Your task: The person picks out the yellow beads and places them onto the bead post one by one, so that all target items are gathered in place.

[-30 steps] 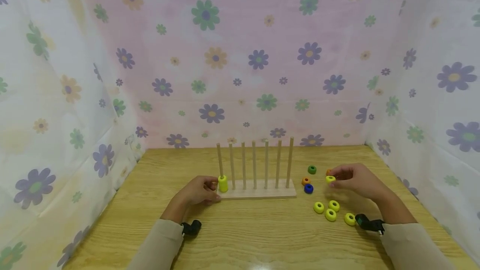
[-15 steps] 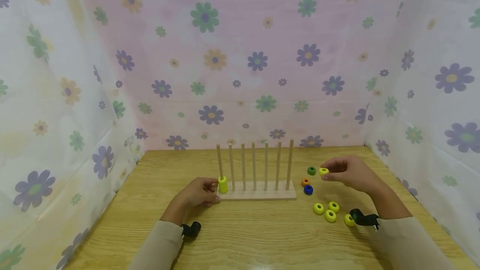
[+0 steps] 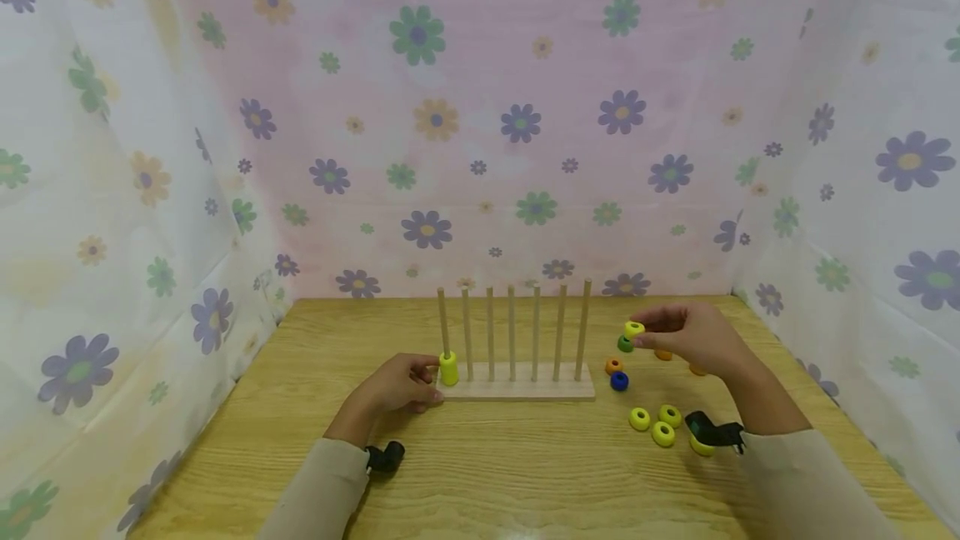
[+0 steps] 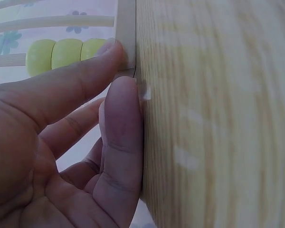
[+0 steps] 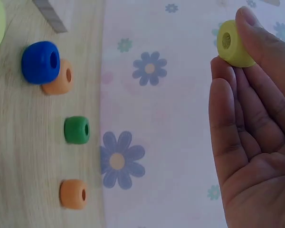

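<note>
My left hand (image 3: 393, 383) holds the left end of a wooden peg stand (image 3: 517, 391), which has a row of upright pegs. Three yellow beads (image 4: 66, 53) are stacked on the leftmost peg, close by my thumb in the left wrist view. Between thumb and fingertips, my right hand (image 3: 696, 338) pinches another yellow bead (image 5: 239, 52), raised above the table with its hole showing. In the head view this bead overlaps a green bead (image 3: 626, 345) on the table. An orange bead (image 3: 614, 366) and a blue bead (image 3: 618, 382) lie to the right of the stand.
Several loose yellow beads (image 3: 663, 434) lie nearer me on the right, one partly hidden by the right wrist camera (image 3: 712, 430). More orange beads (image 3: 663, 354) sit under my right hand. Flowered cloth (image 3: 480, 148) walls in the wooden table (image 3: 480, 465) at the back and sides.
My right hand has lifted the yellow bead and moved left with it, uncovering orange beads behind. The left hand stays at the stand's end.
</note>
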A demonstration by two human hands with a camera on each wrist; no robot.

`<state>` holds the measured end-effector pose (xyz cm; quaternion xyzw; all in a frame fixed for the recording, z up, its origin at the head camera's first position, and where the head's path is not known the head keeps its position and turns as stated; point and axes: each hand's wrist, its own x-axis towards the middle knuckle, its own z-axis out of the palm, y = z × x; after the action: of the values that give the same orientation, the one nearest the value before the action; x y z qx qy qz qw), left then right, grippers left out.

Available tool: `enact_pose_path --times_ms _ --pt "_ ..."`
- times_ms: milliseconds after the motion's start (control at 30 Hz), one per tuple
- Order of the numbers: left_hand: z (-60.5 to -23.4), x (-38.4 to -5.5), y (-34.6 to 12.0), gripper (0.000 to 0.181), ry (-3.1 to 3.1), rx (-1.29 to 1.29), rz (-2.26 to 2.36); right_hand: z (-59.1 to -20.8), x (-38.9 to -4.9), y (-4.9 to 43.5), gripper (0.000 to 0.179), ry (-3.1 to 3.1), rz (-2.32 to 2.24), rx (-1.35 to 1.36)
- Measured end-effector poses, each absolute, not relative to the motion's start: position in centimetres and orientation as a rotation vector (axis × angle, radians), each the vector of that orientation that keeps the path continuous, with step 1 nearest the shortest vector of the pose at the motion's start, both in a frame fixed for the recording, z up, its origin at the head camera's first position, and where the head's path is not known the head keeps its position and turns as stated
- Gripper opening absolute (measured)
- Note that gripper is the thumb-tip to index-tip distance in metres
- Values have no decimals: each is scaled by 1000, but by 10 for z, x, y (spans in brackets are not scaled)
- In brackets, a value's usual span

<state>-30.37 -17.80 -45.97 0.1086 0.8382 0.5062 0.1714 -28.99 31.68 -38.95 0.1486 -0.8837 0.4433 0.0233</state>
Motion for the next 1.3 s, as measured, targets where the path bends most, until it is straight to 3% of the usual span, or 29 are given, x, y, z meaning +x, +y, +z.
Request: enact_pose_path --times_ms 1300 --pt "-459 -303 -178 74 2372 304 1442 -341 -292 258 28 -2570 1330 688"
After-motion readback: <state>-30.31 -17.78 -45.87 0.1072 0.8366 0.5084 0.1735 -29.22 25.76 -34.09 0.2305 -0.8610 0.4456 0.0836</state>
